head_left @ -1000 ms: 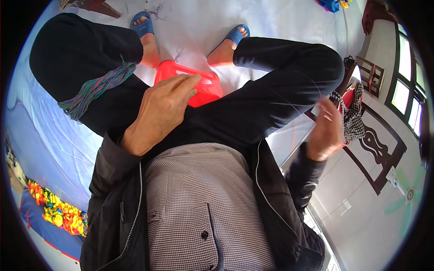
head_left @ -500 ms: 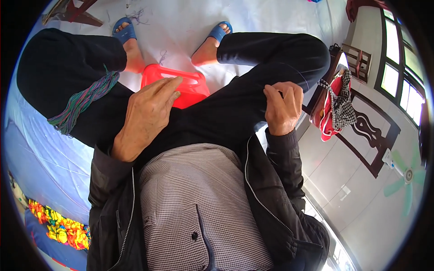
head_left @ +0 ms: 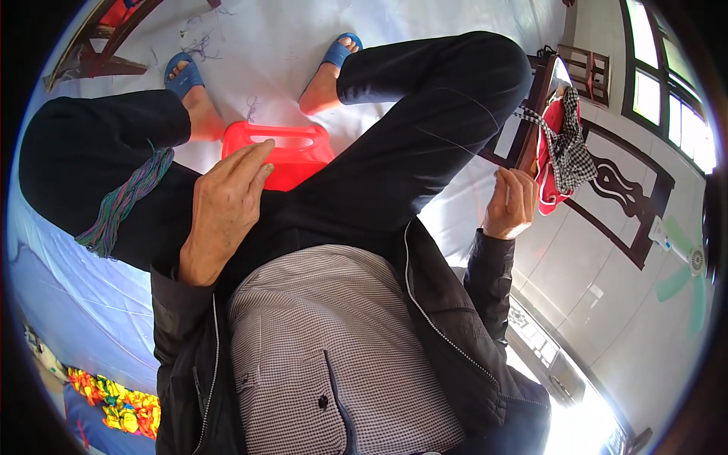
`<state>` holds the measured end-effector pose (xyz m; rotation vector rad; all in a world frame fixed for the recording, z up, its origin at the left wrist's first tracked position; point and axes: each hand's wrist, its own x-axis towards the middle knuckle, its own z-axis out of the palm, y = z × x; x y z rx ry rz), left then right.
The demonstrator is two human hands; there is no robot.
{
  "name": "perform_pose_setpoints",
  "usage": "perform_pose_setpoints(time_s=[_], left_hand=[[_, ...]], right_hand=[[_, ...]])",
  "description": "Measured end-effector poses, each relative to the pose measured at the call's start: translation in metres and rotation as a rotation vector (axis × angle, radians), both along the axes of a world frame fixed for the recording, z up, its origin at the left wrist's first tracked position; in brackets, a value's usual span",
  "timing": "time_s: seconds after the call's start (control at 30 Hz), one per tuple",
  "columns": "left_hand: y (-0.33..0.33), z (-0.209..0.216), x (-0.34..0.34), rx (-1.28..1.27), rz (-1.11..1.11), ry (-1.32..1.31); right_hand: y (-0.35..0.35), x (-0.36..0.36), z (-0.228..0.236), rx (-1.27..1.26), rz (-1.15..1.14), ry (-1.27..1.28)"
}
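Observation:
My left hand point(head_left: 227, 206) is raised over my lap, its fingers pressed together against the thumb. Whatever those fingers hold, if anything, is too small to make out. Out past my right thigh, my right hand point(head_left: 509, 203) is closed in a pinch. A thin pale thread point(head_left: 449, 141) crosses the dark trouser leg and runs toward that hand. Across my left thigh lies a bundle of green, purple and blue threads point(head_left: 130, 199), touched by neither hand.
Between my feet stands a red plastic stool point(head_left: 299, 163). Wooden furniture point(head_left: 102, 61) is at the far left. On the right are a wooden chair point(head_left: 644, 220) with a checked cloth point(head_left: 574, 144) and a green fan point(head_left: 686, 265). Colourful fabric point(head_left: 117, 402) lies low on the left.
My right hand has moved outward to the right, off my thigh, and more thread shows across the trouser leg. My left hand keeps nearly the same pose. The whole view has shifted slightly.

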<state>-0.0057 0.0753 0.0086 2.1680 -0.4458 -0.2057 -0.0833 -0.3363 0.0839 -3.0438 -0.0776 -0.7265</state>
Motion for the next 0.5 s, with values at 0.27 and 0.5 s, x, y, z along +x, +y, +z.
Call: perform_pose_setpoints(time_s=[0.27,0.5], left_hand=[[-0.001,0.002,0.000,0.003,-0.006,0.022],[0.005,0.009,-0.001,0.037,0.000,0.026]], right_hand=[[-0.011,-0.019,-0.010,0.014,-0.071,0.230],[0.033,0.013,0.021,0.126,-0.029,-0.003]])
